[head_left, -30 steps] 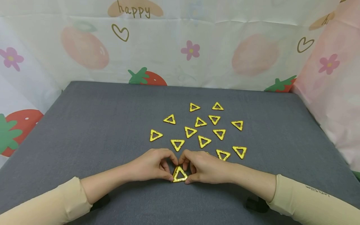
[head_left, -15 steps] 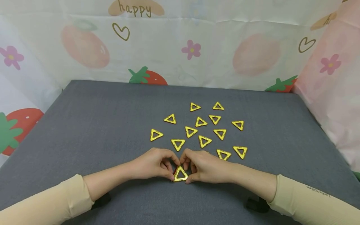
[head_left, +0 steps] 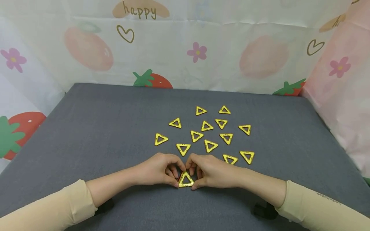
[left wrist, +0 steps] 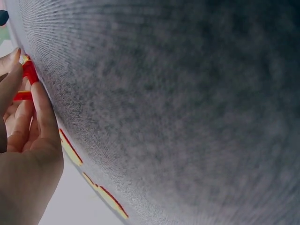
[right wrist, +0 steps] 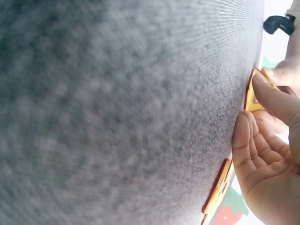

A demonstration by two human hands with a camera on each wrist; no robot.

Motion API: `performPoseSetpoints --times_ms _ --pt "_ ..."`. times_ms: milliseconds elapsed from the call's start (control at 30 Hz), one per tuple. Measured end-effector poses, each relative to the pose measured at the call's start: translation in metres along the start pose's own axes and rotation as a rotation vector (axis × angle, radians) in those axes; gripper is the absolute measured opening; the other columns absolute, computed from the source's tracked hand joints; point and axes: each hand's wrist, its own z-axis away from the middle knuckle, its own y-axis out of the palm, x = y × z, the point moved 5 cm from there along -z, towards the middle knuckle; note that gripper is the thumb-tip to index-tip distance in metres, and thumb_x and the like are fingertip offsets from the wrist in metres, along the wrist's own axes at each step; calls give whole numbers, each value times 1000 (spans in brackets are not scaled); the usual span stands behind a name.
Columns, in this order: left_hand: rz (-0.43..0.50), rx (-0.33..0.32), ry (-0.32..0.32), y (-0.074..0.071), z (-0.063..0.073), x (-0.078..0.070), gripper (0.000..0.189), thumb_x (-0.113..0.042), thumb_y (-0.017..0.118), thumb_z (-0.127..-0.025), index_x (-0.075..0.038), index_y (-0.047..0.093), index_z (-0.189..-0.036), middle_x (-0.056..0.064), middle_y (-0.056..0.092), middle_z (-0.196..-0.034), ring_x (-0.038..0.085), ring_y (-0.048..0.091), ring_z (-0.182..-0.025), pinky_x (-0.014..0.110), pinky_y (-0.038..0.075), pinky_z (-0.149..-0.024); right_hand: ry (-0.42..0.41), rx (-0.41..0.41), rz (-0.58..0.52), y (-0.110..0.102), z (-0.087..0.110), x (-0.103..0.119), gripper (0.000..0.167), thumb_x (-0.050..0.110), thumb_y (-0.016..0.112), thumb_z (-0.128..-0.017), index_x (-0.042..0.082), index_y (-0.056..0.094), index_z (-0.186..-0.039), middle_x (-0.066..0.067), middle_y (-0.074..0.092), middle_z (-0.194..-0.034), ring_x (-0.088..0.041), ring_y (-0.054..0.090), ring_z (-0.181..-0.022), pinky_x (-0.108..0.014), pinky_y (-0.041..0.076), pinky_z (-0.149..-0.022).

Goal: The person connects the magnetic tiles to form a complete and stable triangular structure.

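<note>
Close to my side of the table, in the head view, a yellow triangular tile (head_left: pixel 186 180) with an open middle lies between both hands. My left hand (head_left: pixel 158 169) pinches it from the left, thumb at the lower left corner and index finger at the top corner. From the right, my right hand (head_left: pixel 212 171) pinches it likewise, thumb at the lower right corner. Both index fingertips meet near the tip. The left wrist view shows red edges (left wrist: pixel 30 71) between the fingers; the right wrist view shows the tile's yellow face (right wrist: pixel 254 96). I cannot tell whether several tiles are stacked there.
Several more yellow triangular tiles lie scattered flat beyond the hands, such as one straight ahead (head_left: pixel 183 149) and one at the right (head_left: pixel 247 157). They rest on a dark grey cloth-covered table (head_left: pixel 101 128). A printed curtain (head_left: pixel 219 48) closes off the back and sides.
Both hands keep their place around the tile, with only tiny finger adjustments. Red that showed along its left side half a second ago is less visible now. The scattered tiles lie as before.
</note>
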Motion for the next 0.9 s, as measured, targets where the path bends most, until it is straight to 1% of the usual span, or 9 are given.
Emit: performPoseSetpoints --times_ms 100,200,333,467,600,700,800,900 --pt "-7 5 16 0 0 0 36 -7 82 -78 -5 67 -111 6 71 -91 1 67 -76 17 57 -69 20 -5 -5 -4 2 -1 44 25 82 -81 15 56 -115 5 62 -100 1 59 -73 -18 53 -67" --pt "-11 7 28 1 0 0 35 -7 82 -78 -5 67 -110 6 71 -92 0 67 -77 17 57 -70 38 -33 3 -12 6 -4 41 25 81 -82 16 58 -115 6 64 -101 0 60 -74 -20 54 -67" --pt "-20 3 29 0 -2 -1 34 -8 83 -78 -8 67 -108 4 70 -92 0 66 -77 18 58 -70 28 -109 45 -30 11 -9 38 25 81 -83 17 61 -114 4 66 -101 0 61 -75 -21 54 -68" --pt "-17 5 21 -1 -3 -1 34 -8 83 -77 -10 68 -107 3 69 -90 1 66 -76 19 58 -70 28 -174 81 -50 19 -17 36 25 80 -83 16 65 -113 0 68 -103 -2 63 -80 -20 55 -72" --pt "-10 11 20 -1 -2 -1 35 -8 83 -77 -10 67 -108 3 68 -91 2 67 -77 20 58 -71 64 -198 86 -68 27 -29 31 23 79 -83 15 68 -111 -1 71 -105 -5 66 -86 -22 56 -75" --pt "-2 17 16 0 -2 -1 35 -7 83 -77 -10 67 -109 4 68 -93 2 67 -78 20 58 -71 94 -217 103 -77 32 -38 28 23 80 -83 18 70 -109 1 72 -101 -7 65 -88 -24 55 -76" --pt "3 21 12 0 -2 0 35 -7 83 -78 -10 67 -109 4 68 -94 2 66 -79 20 58 -72 110 -230 118 -81 35 -46 28 24 81 -82 19 71 -108 3 73 -97 -7 63 -86 -25 53 -74" --pt "6 22 8 -1 -2 0 35 -7 83 -78 -10 67 -109 4 67 -95 3 66 -79 20 58 -72 116 -214 112 -80 34 -51 29 26 81 -81 19 71 -108 3 72 -97 -6 63 -85 -24 54 -74"
